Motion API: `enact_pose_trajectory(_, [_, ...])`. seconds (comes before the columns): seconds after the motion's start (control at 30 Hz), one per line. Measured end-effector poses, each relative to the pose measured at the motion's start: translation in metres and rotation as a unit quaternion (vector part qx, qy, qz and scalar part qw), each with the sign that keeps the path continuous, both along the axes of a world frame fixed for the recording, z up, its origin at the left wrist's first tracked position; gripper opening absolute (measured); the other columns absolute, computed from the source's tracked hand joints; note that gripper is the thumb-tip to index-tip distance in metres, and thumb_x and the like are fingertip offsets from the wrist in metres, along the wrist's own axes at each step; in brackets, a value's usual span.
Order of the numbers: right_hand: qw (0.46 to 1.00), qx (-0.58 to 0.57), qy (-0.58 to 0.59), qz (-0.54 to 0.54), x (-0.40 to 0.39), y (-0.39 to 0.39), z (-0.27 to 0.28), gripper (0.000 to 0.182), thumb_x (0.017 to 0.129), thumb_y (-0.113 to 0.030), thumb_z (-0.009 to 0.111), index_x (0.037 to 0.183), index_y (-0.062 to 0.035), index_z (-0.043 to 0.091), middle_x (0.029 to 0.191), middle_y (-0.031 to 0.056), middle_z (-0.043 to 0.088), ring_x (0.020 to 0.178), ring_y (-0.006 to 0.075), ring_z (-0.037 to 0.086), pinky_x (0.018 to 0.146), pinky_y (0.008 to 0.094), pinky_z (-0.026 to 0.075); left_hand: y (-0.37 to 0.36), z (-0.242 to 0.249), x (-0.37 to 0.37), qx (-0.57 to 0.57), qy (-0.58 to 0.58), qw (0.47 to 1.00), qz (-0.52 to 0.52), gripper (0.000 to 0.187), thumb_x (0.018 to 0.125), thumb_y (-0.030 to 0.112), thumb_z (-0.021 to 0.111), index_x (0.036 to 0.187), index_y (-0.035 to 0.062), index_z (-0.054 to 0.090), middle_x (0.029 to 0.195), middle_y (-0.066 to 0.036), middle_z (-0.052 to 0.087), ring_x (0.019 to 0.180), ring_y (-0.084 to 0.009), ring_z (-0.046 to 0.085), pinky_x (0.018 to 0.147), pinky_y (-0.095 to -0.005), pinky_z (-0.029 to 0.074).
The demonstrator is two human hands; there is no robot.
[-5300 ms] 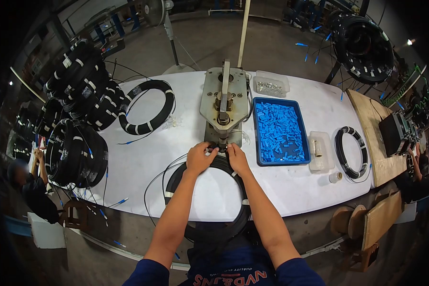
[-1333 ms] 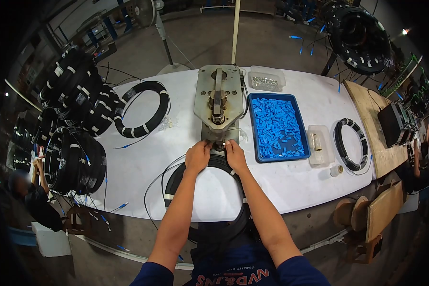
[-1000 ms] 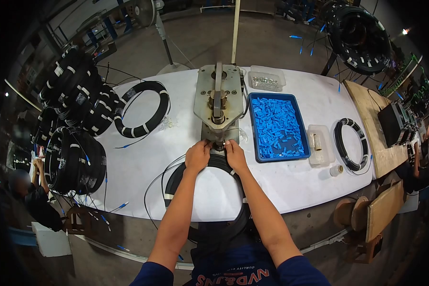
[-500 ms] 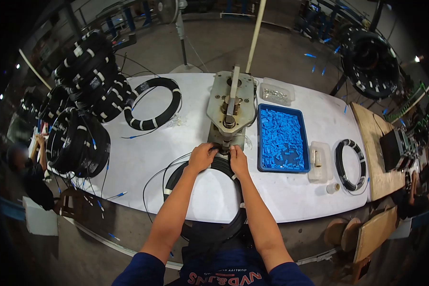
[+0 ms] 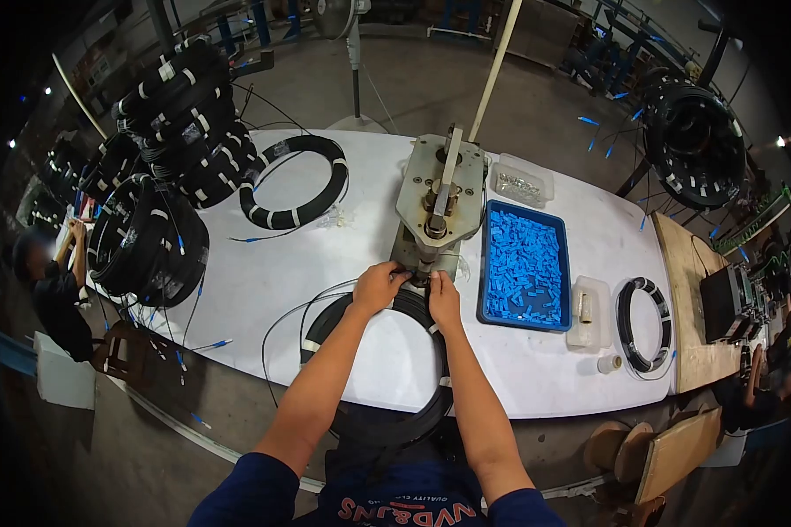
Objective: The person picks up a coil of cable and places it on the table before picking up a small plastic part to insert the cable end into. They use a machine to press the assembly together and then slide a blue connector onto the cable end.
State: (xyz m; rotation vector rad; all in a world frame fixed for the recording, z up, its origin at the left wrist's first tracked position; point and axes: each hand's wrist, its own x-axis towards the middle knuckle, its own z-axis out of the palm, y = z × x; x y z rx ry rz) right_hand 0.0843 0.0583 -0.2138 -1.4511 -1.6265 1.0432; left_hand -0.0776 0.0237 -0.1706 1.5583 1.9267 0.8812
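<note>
A metal press with a lever [image 5: 439, 198] stands at the middle of the white table. My left hand [image 5: 380, 286] is closed at the base of the press, its fingertips pinched at the dark end of a cable. Just to its right, my right hand [image 5: 443, 300] is closed too, its fingertips by the press's lower tip; what it grips is too small to make out. Under both forearms lies a large black cable coil [image 5: 439, 400], partly over the table's front edge. Loose cable loops stick out to its left.
Right of the press are a blue tray of blue connectors [image 5: 569, 263], clear boxes [image 5: 545, 186], a white roll [image 5: 608, 363] and a small coil [image 5: 625, 325]. Left are a coil [image 5: 337, 180] and stacked coils [image 5: 176, 114]. One person [image 5: 48, 281] sits far left, another [image 5: 756, 386] far right.
The camera view has shifted slightly, so the table and press appear further right. Both hands stay at the press base, nearly in the same place.
</note>
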Motion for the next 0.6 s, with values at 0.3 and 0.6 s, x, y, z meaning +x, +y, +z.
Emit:
enact_pose_trajectory(0.3, [1.000,0.009,0.005,-0.006,0.000,-0.003,0.007,0.035,0.104,-0.032,0.041,0.101,-0.0013,0.057,0.090,0.0252,0.063,0.090,0.0446,0.061,0.078,0.0458,0.047,0.002,0.003,-0.006,-0.035,-0.020,0.999,-0.030,0.040,0.086,0.040,0.068,0.099,0.0027,0.071,0.080,-0.014,0.068,0.076,-0.0316,0.066,0.071,-0.0394,0.050])
enact_pose_trajectory(0.6, [1.000,0.000,0.012,-0.008,0.000,0.000,0.005,0.039,0.104,-0.035,0.043,0.101,0.0005,0.058,0.089,0.0197,0.065,0.083,0.0311,0.061,0.078,0.0379,0.047,0.003,0.007,-0.001,-0.053,0.019,0.998,-0.016,0.047,0.084,0.050,0.067,0.094,0.0045,0.072,0.085,-0.013,0.072,0.082,-0.0311,0.069,0.072,-0.0395,0.053])
